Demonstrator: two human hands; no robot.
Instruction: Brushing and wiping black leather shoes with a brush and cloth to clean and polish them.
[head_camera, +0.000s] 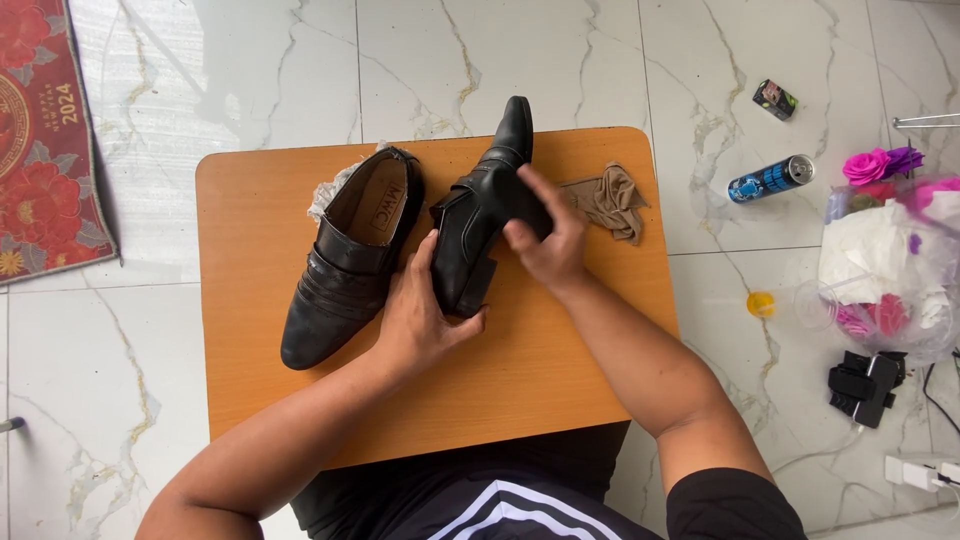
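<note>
Two black leather shoes lie on a small orange wooden table (560, 370). One shoe (345, 275) rests upright at the left with its opening facing up. The other shoe (480, 205) is tipped on its side in the middle. My left hand (420, 320) grips its heel end. My right hand (545, 240) presses on its side near the middle. A crumpled tan stocking (612, 200) lies just right of my right hand.
A bit of pale cloth or paper (335, 190) pokes out behind the left shoe. On the marble floor at the right lie a blue can (770, 178), a small dark packet (775, 98), a yellow cap (760, 304), a bag of flowers (885, 260) and black gadgets (865, 385). A red mat (45, 150) lies at the left.
</note>
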